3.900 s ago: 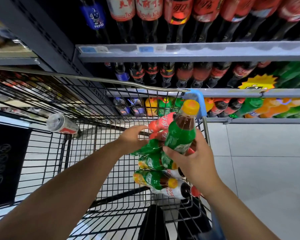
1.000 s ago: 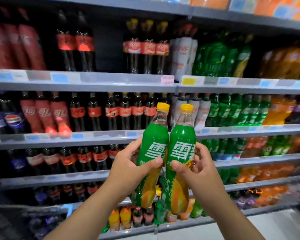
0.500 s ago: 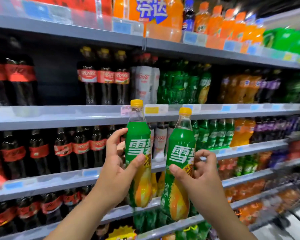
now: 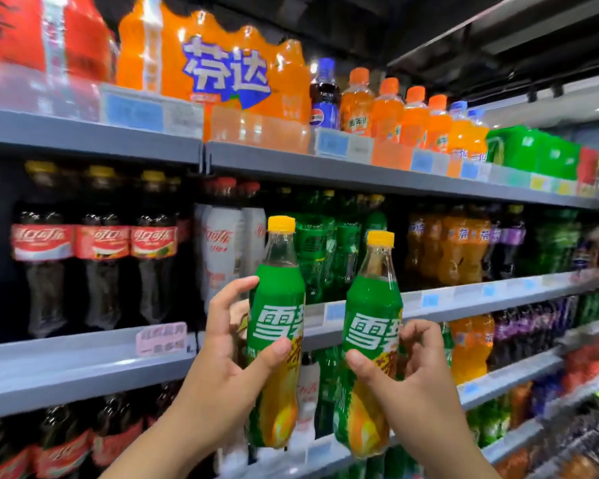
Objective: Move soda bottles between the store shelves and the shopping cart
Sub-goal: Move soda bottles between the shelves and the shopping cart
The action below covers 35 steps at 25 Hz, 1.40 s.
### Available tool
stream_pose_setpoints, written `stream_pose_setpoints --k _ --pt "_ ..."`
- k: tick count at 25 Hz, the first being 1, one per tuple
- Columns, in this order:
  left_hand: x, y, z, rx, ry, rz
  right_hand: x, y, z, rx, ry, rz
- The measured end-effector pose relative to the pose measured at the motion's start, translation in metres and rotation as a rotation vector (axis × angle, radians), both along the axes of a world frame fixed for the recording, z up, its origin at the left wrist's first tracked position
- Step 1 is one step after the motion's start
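left hand: my left hand gripped the left bottle round its label, thumb across the front, index finger stretched up along the left side, other fingers curled behind.
right hand: my right hand gripped the right bottle lower on its label, thumb pressed on the front, fingers curled round the right side.
left bottle: upright in the air, yellow cap, green wrap with white characters, orange-yellow lower part. It sat a bit higher than the other one.
right bottle: same kind, upright, just right of the left bottle with a gap between them, not touching.
bottle position: both were held near me in front of the middle shelf, resting on no shelf.
middle shelf: grey edge with a pink tag. On it stood dark cola bottles at left, white-wrapped bottles next, then green bottles right behind my two, and orange ones further right.
top shelf: the top shelf carried a wrapped orange soda pack, one blue-labelled cola bottle, a row of small orange bottles and a green pack far right.
lower shelves: more red-labelled cola at left, mixed colours at right, blurred.
cart: out of view.
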State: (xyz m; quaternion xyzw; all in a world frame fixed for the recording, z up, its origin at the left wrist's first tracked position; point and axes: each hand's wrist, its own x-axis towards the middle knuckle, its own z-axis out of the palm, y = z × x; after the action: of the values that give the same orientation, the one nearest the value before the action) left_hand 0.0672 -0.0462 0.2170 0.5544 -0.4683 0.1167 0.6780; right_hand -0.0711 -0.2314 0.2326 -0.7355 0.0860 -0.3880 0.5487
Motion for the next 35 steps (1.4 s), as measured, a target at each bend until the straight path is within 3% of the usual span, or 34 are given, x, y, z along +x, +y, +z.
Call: stream_pose_setpoints --k 9,21,27,31,35 --pt "0.021 -0.096 0.044 -0.038 -0.166 0.058 0.035 -0.114 0.049 -0.198 -0.195 -0.013" --pt "0.026 -0.218 0.064 -0.205 -0.371 0.383 0.104 -0.275 0.074 -0.188 -0.448 0.104" --pt "0.033 -0.270 0.058 -0.135 -0.454 0.392 0.128 -0.330 0.066 -0.168 -0.424 0.183" --pt "0.042 -0.311 0.060 0.034 -0.649 0.373 0.140 -0.360 0.054 -0.168 -0.375 0.137" --pt "0.047 -0.349 0.077 0.075 -0.635 0.302 0.153 -0.380 0.045 -0.215 -0.288 0.073"
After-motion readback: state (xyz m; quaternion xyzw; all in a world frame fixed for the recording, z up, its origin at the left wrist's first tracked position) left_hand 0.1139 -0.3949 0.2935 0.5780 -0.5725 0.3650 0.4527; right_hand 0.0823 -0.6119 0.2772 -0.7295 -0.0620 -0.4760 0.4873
